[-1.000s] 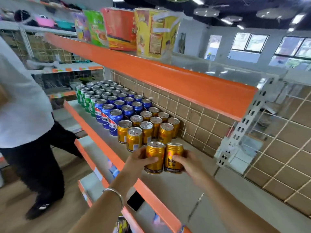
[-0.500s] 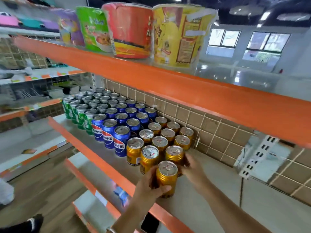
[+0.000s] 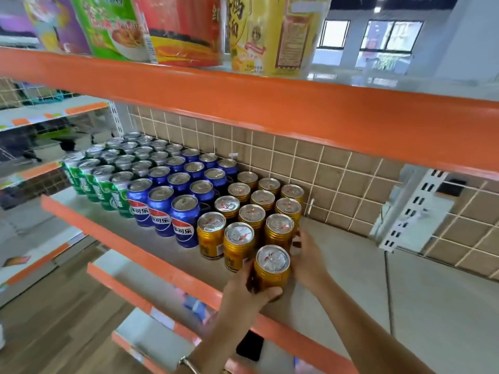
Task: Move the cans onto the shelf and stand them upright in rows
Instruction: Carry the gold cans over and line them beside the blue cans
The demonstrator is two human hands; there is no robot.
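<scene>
The shelf [image 3: 351,265] is a grey board with an orange front lip, and everything here is placed by it. Above the shelf runs an upper board [image 3: 270,109] edged in orange, carrying big noodle tubs [image 3: 270,36]. A tan tiled wall [image 3: 324,168] closes the shelf's back. Below its lip, lower boards [image 3: 151,282] step down toward a wooden floor [image 3: 54,319].

All the cans stand upright in rows. The green cans [image 3: 108,190] take the shelf's left end, the blue cans [image 3: 186,220] come next toward its middle, and the gold cans [image 3: 251,214] stand at mid-shelf, touching the blue block. To their right the shelf is bare board.

The left hand [image 3: 243,295] comes up over the shelf's lip, its fingers and thumb wrapped round the front gold can [image 3: 271,273]. That can stands on the shelf just behind the lip, at the right of the gold block. The right hand [image 3: 307,263] lies over the shelf to the right of the gold block, with fingers curled against the end gold can [image 3: 279,233] one row back; its thumb is hidden. A bracelet [image 3: 189,364] circles the left wrist below the lip.
</scene>
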